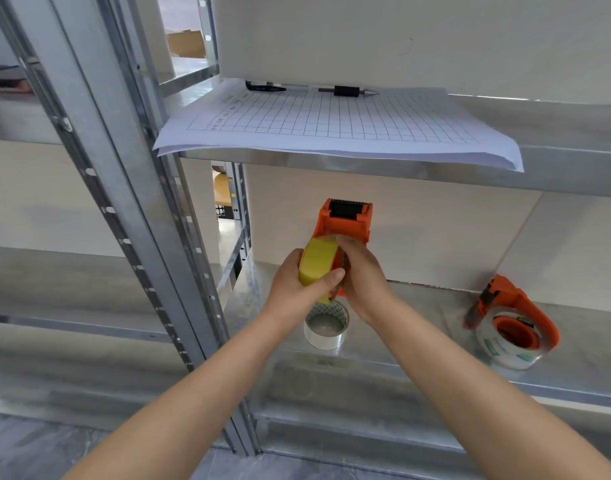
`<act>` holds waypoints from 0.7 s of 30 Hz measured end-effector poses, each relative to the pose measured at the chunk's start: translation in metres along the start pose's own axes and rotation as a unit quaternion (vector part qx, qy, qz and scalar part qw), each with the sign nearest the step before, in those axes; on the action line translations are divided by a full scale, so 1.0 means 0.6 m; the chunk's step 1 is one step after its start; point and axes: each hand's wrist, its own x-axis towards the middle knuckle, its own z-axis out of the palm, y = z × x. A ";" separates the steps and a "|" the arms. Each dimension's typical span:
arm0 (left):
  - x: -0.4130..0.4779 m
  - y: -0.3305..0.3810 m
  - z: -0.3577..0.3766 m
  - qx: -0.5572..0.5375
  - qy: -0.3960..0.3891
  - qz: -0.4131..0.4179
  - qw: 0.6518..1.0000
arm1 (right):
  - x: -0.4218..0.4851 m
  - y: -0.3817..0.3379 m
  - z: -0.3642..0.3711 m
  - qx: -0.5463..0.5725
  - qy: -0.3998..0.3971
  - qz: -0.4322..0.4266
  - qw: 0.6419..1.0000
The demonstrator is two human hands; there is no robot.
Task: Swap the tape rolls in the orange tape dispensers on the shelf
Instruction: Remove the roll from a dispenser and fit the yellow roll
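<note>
Steel shelf at mid height, carrying everything. Upright above it, orange dispenser, cutter end up, long axis near vertical, gripped low by right hand. Pressed against its left flank, yellow tape roll on edge, clasped in left hand, so probably a sideways push onto the hub, hidden here. Directly below, clear roll flat on shelf. Well right, second dispenser, loaded.
</note>
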 end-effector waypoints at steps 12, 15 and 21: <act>-0.001 -0.010 -0.002 0.094 0.026 0.000 0.995 | -0.012 -0.027 -0.002 -0.196 -0.011 -0.174 0.965; 0.001 -0.015 -0.003 0.092 0.031 -0.007 0.995 | -0.007 -0.039 -0.009 -0.219 -0.057 -0.171 0.959; 0.004 -0.020 -0.009 0.104 0.037 -0.015 0.994 | -0.003 -0.063 -0.022 -0.390 -0.154 -0.193 0.887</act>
